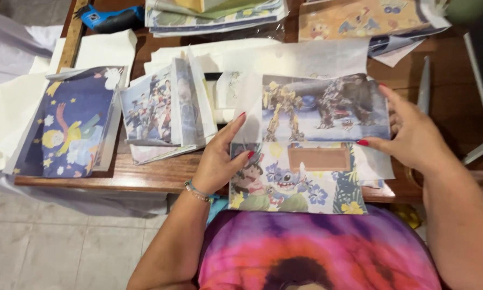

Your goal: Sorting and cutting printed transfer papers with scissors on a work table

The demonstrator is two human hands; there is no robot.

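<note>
- We see the left hand [217,161] pressing open-fingered on the left edge of the robot print [324,107], and the right hand [413,137] pinching its right edge between thumb and fingers.
- The print lies on the counter [155,174], near the middle, overlapping a cartoon sheet [295,185] at the near edge, which has a brown rectangular window.
- We judge the step as laying or aligning the print on that sheet; squaring the edges calls for both hands moving evenly.
- To the left sits a dark-blue starry sheet [69,129], then a group-picture stack [161,107].
- Far off lie bagged prints [214,16], an orange sheet [359,19] and a blue tool [109,19].
</note>
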